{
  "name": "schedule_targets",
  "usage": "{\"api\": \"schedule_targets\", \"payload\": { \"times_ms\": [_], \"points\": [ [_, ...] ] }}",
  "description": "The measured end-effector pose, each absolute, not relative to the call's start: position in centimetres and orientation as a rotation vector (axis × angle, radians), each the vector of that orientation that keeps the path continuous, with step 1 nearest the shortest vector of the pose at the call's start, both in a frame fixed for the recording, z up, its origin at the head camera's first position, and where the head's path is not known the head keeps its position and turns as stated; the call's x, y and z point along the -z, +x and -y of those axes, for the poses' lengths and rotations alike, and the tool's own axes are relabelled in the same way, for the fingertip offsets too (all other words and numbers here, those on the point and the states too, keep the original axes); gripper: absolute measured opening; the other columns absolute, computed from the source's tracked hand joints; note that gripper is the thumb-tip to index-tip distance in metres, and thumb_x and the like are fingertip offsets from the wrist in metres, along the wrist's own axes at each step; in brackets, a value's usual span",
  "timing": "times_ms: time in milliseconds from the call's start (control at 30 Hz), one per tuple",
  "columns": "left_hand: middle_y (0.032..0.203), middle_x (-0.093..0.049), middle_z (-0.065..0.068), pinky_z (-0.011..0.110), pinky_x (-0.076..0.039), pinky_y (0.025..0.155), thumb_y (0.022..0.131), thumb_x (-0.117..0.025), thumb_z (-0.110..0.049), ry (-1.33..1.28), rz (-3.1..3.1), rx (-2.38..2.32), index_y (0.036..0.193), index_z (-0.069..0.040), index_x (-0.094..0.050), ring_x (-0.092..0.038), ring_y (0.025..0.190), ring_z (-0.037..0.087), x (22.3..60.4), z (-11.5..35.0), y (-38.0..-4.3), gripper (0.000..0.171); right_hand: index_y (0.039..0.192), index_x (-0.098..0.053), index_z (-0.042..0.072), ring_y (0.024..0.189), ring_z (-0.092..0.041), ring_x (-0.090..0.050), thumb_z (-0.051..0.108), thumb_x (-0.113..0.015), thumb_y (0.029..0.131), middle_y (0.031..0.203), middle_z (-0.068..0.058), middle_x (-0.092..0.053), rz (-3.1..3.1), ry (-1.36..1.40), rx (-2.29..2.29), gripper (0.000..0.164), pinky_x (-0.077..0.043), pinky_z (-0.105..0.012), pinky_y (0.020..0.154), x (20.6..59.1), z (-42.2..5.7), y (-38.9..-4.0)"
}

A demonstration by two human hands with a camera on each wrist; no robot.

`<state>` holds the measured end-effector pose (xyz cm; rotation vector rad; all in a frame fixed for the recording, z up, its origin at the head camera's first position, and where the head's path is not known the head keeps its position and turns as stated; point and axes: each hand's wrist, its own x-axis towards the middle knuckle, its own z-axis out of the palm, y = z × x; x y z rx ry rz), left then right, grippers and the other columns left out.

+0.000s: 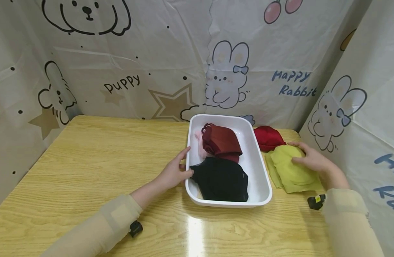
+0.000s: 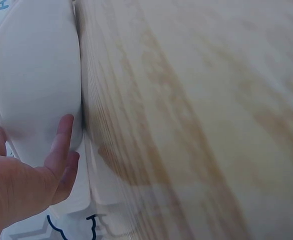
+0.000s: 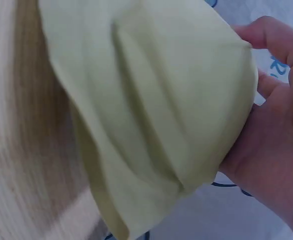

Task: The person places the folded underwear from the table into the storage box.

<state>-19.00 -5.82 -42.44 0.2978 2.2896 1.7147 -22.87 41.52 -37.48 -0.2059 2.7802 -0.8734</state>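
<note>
A white plastic tub [image 1: 261,182] stands on the table. My left hand [image 1: 175,171] grips its left rim, thumb over the edge and fingers along the outer wall. In the left wrist view those fingers [image 2: 62,150] lie against the white wall. Inside the tub are a folded black garment [image 1: 220,180], a dark red folded garment [image 1: 220,141] and a pink piece of cloth [image 1: 200,144], partly covered. To the right, my right hand [image 1: 315,164] holds the far right side of a folded yellow cloth [image 1: 290,171]; the right wrist view shows thumb and fingers around its edge [image 3: 186,100].
A bright red folded cloth [image 1: 269,138] lies behind the yellow one, close to the tub's right side. Printed sheets [image 1: 171,53] hang at the back and sides of the wooden table [image 1: 119,153]. Small black devices sit under both wrists.
</note>
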Motion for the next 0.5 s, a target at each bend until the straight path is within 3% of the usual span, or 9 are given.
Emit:
{"api": "schedule_targets", "payload": {
  "times_ms": [133, 233, 500],
  "points": [
    [0.147, -0.034, 0.016, 0.032, -0.057, 0.062, 0.082, -0.065, -0.001, 0.300, -2.284, -1.733, 0.151, -0.022, -0.021, -0.058, 0.111, 0.033, 42.3, 5.8, -18.9, 0.084, 0.144, -0.031, 0.006, 0.121, -0.045, -0.035, 0.022, -0.072, 0.083, 0.143, -0.032, -0.029, -2.801, -0.244, 0.890, 0.075, -0.033, -0.057, 0.096, 36.9, -41.5, -22.8],
    [0.147, -0.034, 0.016, 0.033, -0.057, 0.062, 0.082, -0.065, -0.001, 0.304, -2.279, -1.739, 0.152, -0.022, -0.021, -0.059, 0.110, 0.033, 42.4, 5.8, -18.9, 0.084, 0.143, -0.033, 0.007, 0.121, -0.045, -0.036, 0.028, -0.075, 0.080, 0.141, -0.031, -0.032, -2.803, -0.252, 0.879, 0.079, -0.035, -0.056, 0.094, 36.4, -41.4, -22.7],
    [0.147, -0.034, 0.015, 0.033, -0.057, 0.062, 0.082, -0.065, -0.002, 0.298, -2.281, -1.732, 0.151, -0.025, -0.021, -0.058, 0.111, 0.033, 42.3, 5.9, -18.9, 0.085, 0.132, -0.047, 0.011, 0.112, -0.036, -0.046, 0.034, -0.074, 0.081, 0.131, -0.023, -0.048, -2.846, -0.318, 0.786, 0.062, -0.040, -0.041, 0.086, 35.3, -41.1, -22.3]
  ]
}}
